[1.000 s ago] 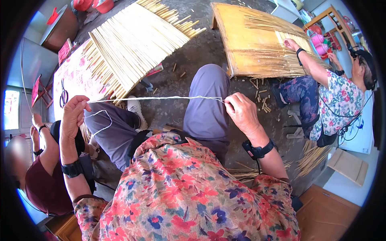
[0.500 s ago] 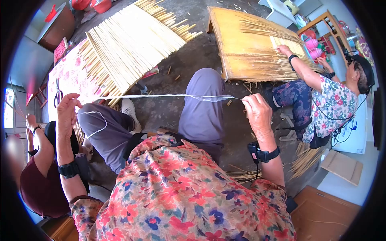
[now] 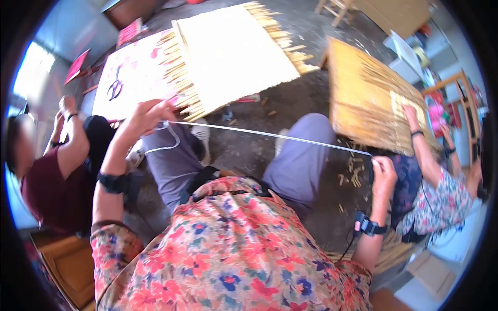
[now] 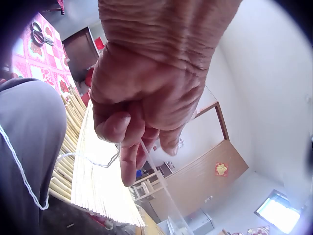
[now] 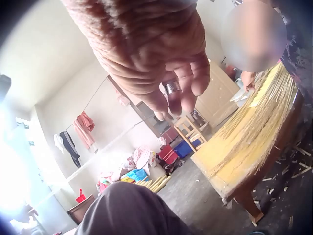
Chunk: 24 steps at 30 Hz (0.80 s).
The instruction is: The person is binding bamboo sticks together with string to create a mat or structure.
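Observation:
A white string [image 3: 259,132] is stretched between my two hands in the head view, sloping down to the right. At its left end my left hand [image 3: 148,118] pinches it, fingers bent, with a loose tail [image 3: 174,139] hanging over the left knee. In the left wrist view that tail [image 4: 98,164] leaves the curled fingers, and the taut string runs off below. My right hand [image 3: 384,176] pinches the other end above the right knee. The right wrist view shows this hand [image 5: 161,73] with curled fingers and a ring [image 5: 171,87].
A mat of pale stalks [image 3: 233,57] lies ahead on a pink-clothed table [image 3: 135,57], with scissors [image 3: 115,89] at the left. To the right is a yellow wooden table [image 3: 347,88] with thin stalks. People sit at left [image 3: 57,186] and right [image 3: 436,197]. Cut pieces [image 3: 355,173] litter the floor.
My right hand has moved away from the left, drawing the string out longer. The string now slants down to the right instead of lying level, and the head view has shifted.

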Each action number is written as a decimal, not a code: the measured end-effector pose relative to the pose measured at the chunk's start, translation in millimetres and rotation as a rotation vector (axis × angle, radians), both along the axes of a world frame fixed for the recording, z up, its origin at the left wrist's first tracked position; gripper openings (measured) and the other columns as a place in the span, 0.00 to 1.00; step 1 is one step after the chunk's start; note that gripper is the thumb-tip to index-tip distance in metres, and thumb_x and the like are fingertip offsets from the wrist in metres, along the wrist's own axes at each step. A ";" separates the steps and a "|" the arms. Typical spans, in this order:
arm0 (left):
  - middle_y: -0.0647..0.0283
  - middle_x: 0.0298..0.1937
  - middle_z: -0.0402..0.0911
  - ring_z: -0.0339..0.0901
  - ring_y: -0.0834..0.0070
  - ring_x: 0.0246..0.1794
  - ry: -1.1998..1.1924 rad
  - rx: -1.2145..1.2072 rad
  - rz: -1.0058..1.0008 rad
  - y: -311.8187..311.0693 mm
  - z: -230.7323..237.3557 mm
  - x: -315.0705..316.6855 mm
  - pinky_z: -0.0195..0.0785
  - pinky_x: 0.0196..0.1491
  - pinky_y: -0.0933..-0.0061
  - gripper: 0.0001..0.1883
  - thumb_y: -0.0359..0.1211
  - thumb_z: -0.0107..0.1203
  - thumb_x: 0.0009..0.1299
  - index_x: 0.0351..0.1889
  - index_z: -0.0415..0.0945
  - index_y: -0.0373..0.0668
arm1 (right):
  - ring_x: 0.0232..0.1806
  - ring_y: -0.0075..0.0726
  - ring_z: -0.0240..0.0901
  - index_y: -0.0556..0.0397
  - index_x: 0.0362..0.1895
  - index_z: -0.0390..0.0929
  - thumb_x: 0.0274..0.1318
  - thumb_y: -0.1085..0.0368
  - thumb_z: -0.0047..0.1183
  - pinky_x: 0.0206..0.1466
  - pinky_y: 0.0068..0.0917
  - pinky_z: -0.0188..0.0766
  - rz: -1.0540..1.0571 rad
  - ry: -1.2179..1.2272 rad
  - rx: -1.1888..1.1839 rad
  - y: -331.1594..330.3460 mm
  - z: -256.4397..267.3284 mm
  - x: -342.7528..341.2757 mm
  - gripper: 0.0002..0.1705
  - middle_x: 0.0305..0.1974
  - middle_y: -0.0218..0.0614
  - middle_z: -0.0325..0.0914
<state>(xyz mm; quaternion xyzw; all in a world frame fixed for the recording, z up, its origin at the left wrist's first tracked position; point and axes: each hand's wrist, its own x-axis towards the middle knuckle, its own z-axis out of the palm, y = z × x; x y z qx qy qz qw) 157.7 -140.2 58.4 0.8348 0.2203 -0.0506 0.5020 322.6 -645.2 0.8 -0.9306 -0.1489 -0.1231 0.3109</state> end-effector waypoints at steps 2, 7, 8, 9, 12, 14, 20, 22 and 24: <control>0.70 0.24 0.75 0.54 0.92 0.12 -0.056 -0.040 0.005 -5.3 -2.5 5.2 0.48 0.13 0.88 0.18 0.43 0.38 0.68 0.41 0.72 0.40 | 0.28 0.37 0.68 0.58 0.28 0.72 0.44 0.76 0.50 0.35 0.26 0.64 0.003 0.042 -0.033 -5.0 1.7 5.7 0.04 0.25 0.40 0.70; 0.70 0.24 0.71 0.61 0.88 0.17 -0.214 0.180 -0.148 -22.3 4.7 19.2 0.58 0.21 0.85 0.21 0.47 0.34 0.69 0.43 0.71 0.40 | 0.32 0.47 0.67 0.56 0.34 0.72 0.45 0.74 0.50 0.37 0.28 0.65 0.143 0.063 -0.458 -2.0 4.4 0.4 0.08 0.28 0.43 0.70; 0.68 0.24 0.71 0.63 0.85 0.19 -0.243 0.238 -0.187 -23.4 4.1 20.2 0.60 0.24 0.82 0.21 0.46 0.34 0.69 0.43 0.71 0.40 | 0.35 0.49 0.68 0.55 0.36 0.72 0.45 0.74 0.50 0.39 0.27 0.65 0.176 0.082 -0.632 -0.6 4.9 -1.1 0.10 0.30 0.44 0.71; 0.67 0.24 0.70 0.65 0.82 0.21 -0.274 0.294 -0.229 -25.6 3.1 22.5 0.62 0.27 0.79 0.20 0.45 0.34 0.70 0.44 0.70 0.40 | 0.35 0.49 0.68 0.55 0.36 0.72 0.45 0.74 0.50 0.39 0.27 0.65 0.175 0.075 -0.636 7.2 8.4 0.2 0.10 0.30 0.44 0.71; 0.63 0.24 0.71 0.68 0.76 0.26 -0.206 0.301 -0.321 -56.0 30.3 25.4 0.63 0.34 0.72 0.20 0.43 0.34 0.70 0.45 0.69 0.38 | 0.41 0.38 0.71 0.57 0.44 0.70 0.47 0.72 0.49 0.43 0.25 0.65 0.230 0.144 -0.122 67.6 29.4 1.0 0.15 0.39 0.43 0.74; 0.57 0.28 0.72 0.71 0.70 0.30 -0.309 0.256 -0.422 -74.3 34.0 29.7 0.64 0.38 0.70 0.19 0.42 0.35 0.70 0.46 0.67 0.37 | 0.43 0.28 0.70 0.60 0.44 0.70 0.50 0.72 0.47 0.46 0.24 0.65 0.391 0.363 0.343 138.5 57.4 -22.9 0.14 0.41 0.39 0.74; 0.56 0.30 0.73 0.73 0.65 0.30 -0.332 0.215 -0.499 -100.3 44.0 27.7 0.66 0.33 0.70 0.18 0.35 0.53 0.60 0.46 0.66 0.37 | 0.38 0.25 0.69 0.59 0.49 0.64 0.49 0.72 0.51 0.42 0.21 0.66 0.874 0.902 0.707 242.7 58.4 -65.5 0.21 0.38 0.34 0.72; 0.56 0.29 0.73 0.73 0.66 0.29 -0.337 0.240 -0.485 -98.8 49.1 21.6 0.65 0.32 0.70 0.19 0.35 0.55 0.59 0.46 0.65 0.37 | 0.34 0.22 0.69 0.59 0.47 0.66 0.50 0.72 0.50 0.38 0.19 0.67 0.870 1.097 0.724 238.2 66.1 -59.3 0.18 0.35 0.32 0.73; 0.58 0.27 0.72 0.72 0.67 0.28 -0.368 0.179 -0.562 -90.7 54.7 12.7 0.64 0.31 0.70 0.14 0.32 0.55 0.58 0.40 0.68 0.36 | 0.27 0.19 0.65 0.59 0.37 0.73 0.49 0.71 0.51 0.30 0.18 0.63 0.916 0.785 0.485 231.4 59.2 -56.7 0.09 0.27 0.30 0.71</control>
